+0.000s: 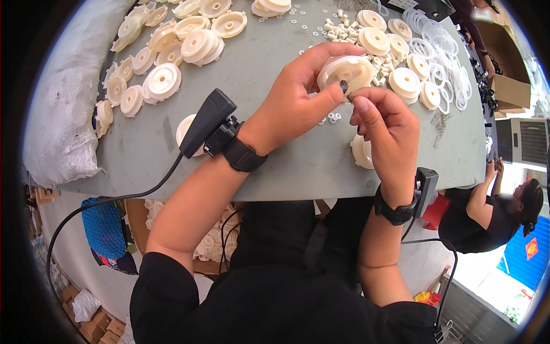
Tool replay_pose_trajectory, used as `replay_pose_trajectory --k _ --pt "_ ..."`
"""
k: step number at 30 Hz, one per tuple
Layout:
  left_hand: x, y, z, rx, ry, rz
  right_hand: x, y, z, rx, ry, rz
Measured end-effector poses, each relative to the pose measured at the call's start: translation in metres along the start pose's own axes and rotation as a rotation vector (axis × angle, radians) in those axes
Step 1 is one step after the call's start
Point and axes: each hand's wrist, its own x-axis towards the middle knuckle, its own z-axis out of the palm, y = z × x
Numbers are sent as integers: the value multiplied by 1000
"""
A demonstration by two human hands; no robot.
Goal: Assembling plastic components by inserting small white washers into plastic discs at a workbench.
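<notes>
My left hand [295,100] holds a cream plastic wheel [356,70] between thumb and fingers, tilted above the table. Close below the wheel's near edge, my right hand [389,126] has its thumb and forefinger pinched together. Whatever sits in that pinch is too small and hidden to make out. Partly covered by the right hand, another cream wheel [361,152] rests near the table's front edge. A further cream disc [186,131] lies beside my left wrist, half behind the black device strapped there. A few small white washers [334,117] lie under the held wheel.
Many toothed cream wheels [163,80] cover the table's [258,57] left side. Small cream pegs [341,30], stacked discs [405,82], clear rings [424,26] and thin metal springs [440,127] lie at the right. A white sack [63,114] borders the left; another person [487,215] sits at right.
</notes>
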Motion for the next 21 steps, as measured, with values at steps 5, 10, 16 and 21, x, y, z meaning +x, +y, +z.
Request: replay_pose_trajectory --k 5,10,16,21 --pt "-3 -1 -2 85 -33 22 0 1 6 67 100 -28" --pt "-3 0 1 246 -27 17 -1 11 7 -160 160 -100" --pt "-1 -2 -1 109 47 42 -6 9 6 462 -19 -141" --pt "-4 7 5 17 28 -67 -2 14 16 570 -25 -104"
